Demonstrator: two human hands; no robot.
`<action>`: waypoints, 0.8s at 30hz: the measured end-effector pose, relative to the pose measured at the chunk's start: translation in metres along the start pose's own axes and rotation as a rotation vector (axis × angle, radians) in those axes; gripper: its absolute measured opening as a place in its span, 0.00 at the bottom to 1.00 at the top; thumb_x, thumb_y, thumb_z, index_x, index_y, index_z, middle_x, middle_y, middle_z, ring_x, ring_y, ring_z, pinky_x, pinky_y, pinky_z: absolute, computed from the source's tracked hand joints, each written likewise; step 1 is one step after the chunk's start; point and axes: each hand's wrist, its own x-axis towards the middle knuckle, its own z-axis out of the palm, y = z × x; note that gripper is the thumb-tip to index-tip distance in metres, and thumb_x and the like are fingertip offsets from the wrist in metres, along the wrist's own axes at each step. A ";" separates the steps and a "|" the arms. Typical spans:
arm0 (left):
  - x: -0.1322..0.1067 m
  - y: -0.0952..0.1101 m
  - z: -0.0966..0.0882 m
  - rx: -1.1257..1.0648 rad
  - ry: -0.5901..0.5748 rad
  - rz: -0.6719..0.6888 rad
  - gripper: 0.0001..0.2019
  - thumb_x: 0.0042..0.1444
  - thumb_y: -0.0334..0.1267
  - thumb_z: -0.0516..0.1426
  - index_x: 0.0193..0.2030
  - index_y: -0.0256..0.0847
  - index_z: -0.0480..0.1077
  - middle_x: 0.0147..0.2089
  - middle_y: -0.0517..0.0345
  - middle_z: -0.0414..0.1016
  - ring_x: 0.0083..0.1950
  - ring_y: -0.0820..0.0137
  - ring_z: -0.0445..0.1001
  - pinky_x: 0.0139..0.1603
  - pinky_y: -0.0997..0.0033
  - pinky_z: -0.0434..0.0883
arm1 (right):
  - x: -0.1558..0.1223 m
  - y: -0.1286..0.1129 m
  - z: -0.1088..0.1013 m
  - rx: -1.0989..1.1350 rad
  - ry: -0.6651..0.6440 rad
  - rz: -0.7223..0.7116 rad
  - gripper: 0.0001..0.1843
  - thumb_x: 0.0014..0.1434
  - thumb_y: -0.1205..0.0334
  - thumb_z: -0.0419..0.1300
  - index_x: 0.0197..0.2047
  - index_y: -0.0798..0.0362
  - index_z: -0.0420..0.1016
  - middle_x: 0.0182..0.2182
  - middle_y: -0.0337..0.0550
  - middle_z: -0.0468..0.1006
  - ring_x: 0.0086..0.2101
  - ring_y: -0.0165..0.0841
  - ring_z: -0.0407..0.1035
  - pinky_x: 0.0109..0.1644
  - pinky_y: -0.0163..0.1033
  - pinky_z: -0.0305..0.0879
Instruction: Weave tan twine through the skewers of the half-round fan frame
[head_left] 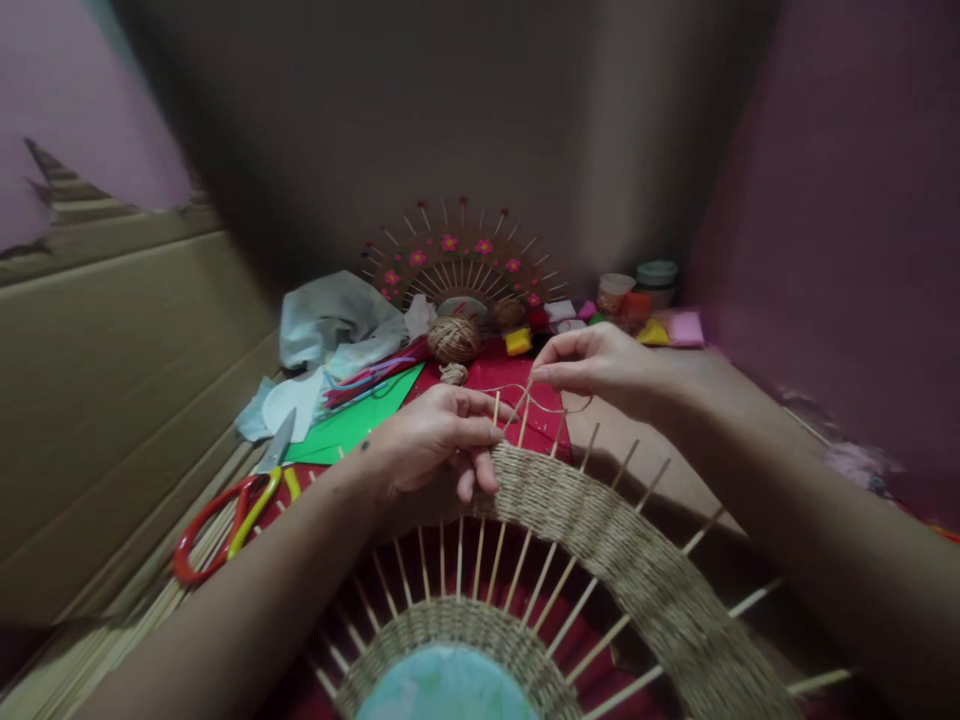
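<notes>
A round woven piece [570, 520] with wooden spokes and bands of tan twine lies right below me. My left hand [439, 440] is closed on the top edge of the outer woven band, fingers pinched round a spoke. My right hand [592, 365] is a little higher and to the right, pinching a thin strand of twine [517, 390] that runs down between the spokes.
A ball of twine [454, 338] sits behind the hands on red paper [499, 375]. Red and yellow scissors [225, 515] lie at the left beside green paper [352, 425] and a grey cloth [334, 320]. A finished flowered spoke piece [461, 265] leans on the back wall, with small jars [637, 290] to its right.
</notes>
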 end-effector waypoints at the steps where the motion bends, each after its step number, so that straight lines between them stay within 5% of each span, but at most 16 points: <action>1: 0.001 0.000 -0.001 -0.004 -0.016 -0.002 0.17 0.51 0.31 0.54 0.48 0.27 0.65 0.18 0.52 0.73 0.12 0.74 0.66 0.13 0.80 0.60 | -0.002 -0.002 -0.004 0.024 -0.053 -0.020 0.06 0.47 0.61 0.61 0.26 0.56 0.73 0.18 0.35 0.64 0.20 0.23 0.54 0.23 0.33 0.49; 6: 0.002 0.000 -0.009 -0.017 -0.079 -0.017 0.16 0.52 0.30 0.52 0.48 0.28 0.64 0.19 0.50 0.74 0.13 0.73 0.68 0.13 0.80 0.62 | -0.008 -0.007 -0.024 -0.019 -0.365 -0.049 0.07 0.45 0.60 0.64 0.23 0.56 0.74 0.18 0.36 0.65 0.22 0.25 0.56 0.27 0.35 0.52; 11: -0.001 0.002 -0.005 -0.022 -0.038 -0.006 0.22 0.52 0.31 0.52 0.55 0.28 0.59 0.19 0.51 0.74 0.13 0.73 0.67 0.12 0.79 0.61 | -0.006 -0.002 -0.027 -0.048 -0.421 -0.033 0.07 0.44 0.61 0.64 0.24 0.57 0.74 0.23 0.38 0.67 0.26 0.27 0.59 0.31 0.36 0.55; 15: -0.005 0.003 0.007 -0.005 0.095 0.070 0.32 0.51 0.33 0.55 0.63 0.40 0.49 0.19 0.60 0.71 0.16 0.72 0.69 0.13 0.80 0.60 | -0.006 -0.002 -0.026 -0.064 -0.486 0.006 0.08 0.45 0.61 0.63 0.28 0.58 0.74 0.25 0.40 0.70 0.29 0.28 0.62 0.33 0.36 0.57; 20: -0.005 0.002 0.019 0.229 0.143 0.000 0.22 0.50 0.37 0.57 0.53 0.38 0.65 0.16 0.63 0.66 0.15 0.76 0.65 0.15 0.80 0.59 | -0.007 -0.004 -0.026 -0.143 -0.611 0.063 0.09 0.47 0.61 0.62 0.29 0.58 0.75 0.22 0.39 0.70 0.26 0.28 0.61 0.32 0.35 0.57; 24: -0.002 -0.001 0.020 0.459 0.199 -0.012 0.16 0.52 0.42 0.54 0.45 0.37 0.70 0.11 0.65 0.61 0.13 0.78 0.59 0.15 0.81 0.54 | -0.006 -0.003 -0.026 -0.217 -0.567 0.059 0.07 0.47 0.62 0.62 0.27 0.58 0.74 0.22 0.37 0.69 0.25 0.27 0.60 0.30 0.34 0.55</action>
